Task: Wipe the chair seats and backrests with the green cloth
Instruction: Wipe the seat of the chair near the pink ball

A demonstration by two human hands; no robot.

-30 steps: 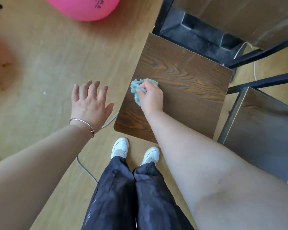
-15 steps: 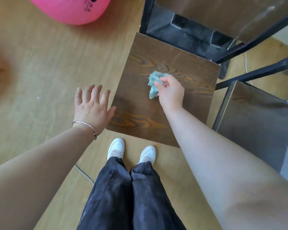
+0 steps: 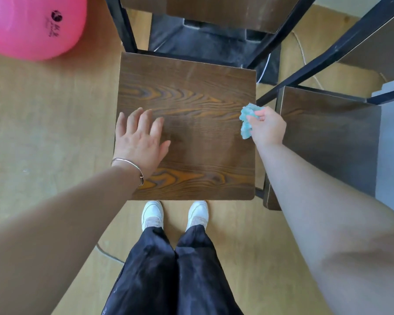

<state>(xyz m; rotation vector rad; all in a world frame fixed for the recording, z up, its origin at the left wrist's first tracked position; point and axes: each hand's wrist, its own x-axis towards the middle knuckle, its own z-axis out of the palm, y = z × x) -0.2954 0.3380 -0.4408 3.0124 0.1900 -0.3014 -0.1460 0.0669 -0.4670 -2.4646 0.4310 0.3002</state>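
A dark wood-grain chair seat (image 3: 191, 105) lies square below me, its backrest (image 3: 214, 12) at the top of the view. My right hand (image 3: 267, 128) grips a crumpled green cloth (image 3: 247, 120) at the seat's right edge. My left hand (image 3: 139, 142), a thin bracelet on the wrist, rests flat with fingers spread on the seat's left side. A second chair's seat (image 3: 328, 137) stands just to the right, with its black frame bar (image 3: 328, 48) slanting above it.
A big pink ball (image 3: 30, 26) lies on the wooden floor (image 3: 43, 133) at the upper left. My white shoes (image 3: 152, 214) stand right at the seat's front edge. A thin cable (image 3: 105, 252) runs across the floor near my left leg. A dark mat (image 3: 209, 44) lies under the chair.
My right hand has swept the cloth from the seat's middle to its right edge. My left hand has moved from beside the seat onto its left side. The view has turned square to the chair.
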